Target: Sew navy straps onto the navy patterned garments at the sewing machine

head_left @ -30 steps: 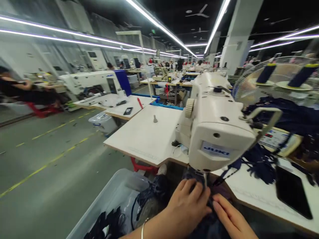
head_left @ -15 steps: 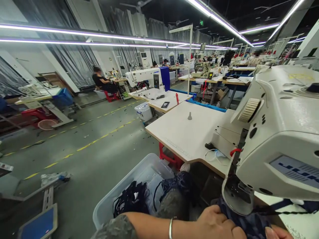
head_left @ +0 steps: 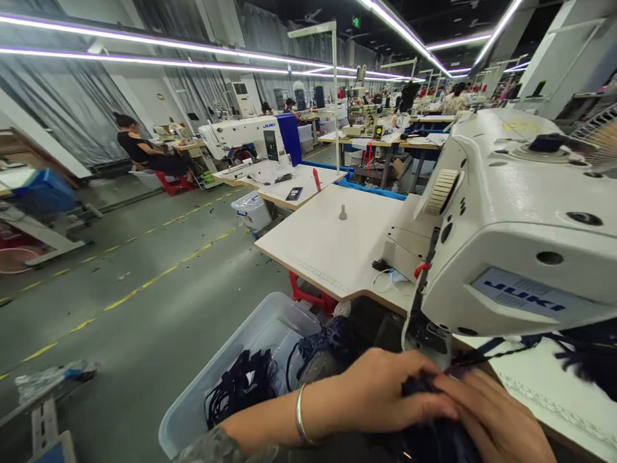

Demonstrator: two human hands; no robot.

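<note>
My left hand (head_left: pixel 385 392), with a silver bangle (head_left: pixel 299 415) at its wrist, pinches dark navy fabric (head_left: pixel 436 440) between thumb and fingers. Close against it, my right hand (head_left: pixel 504 418) has its fingers bent over the same fabric, and the fingertips of both hands nearly meet. Both are just in front of the presser area of a white JUKI sewing machine (head_left: pixel 525 257), whose needle I cannot make out. A thin dark strip (head_left: pixel 511 347) runs from the hands to the right across the machine bed. Part of the fabric is hidden by my fingers.
A translucent plastic bin (head_left: pixel 193 392) with dark straps (head_left: pixel 243 386) stands at my left. The white table (head_left: pixel 308 238) carries a small grey peg (head_left: pixel 342 212). Beyond stand another JUKI machine (head_left: pixel 245 138) and a seated person (head_left: pixel 139 145). Yellow tape (head_left: pixel 159 276) marks the floor.
My view has turned to the right. My left hand has lifted from beside the presser area, and my right hand has come further into view, its fingers now beside the left hand's on the fabric.
</note>
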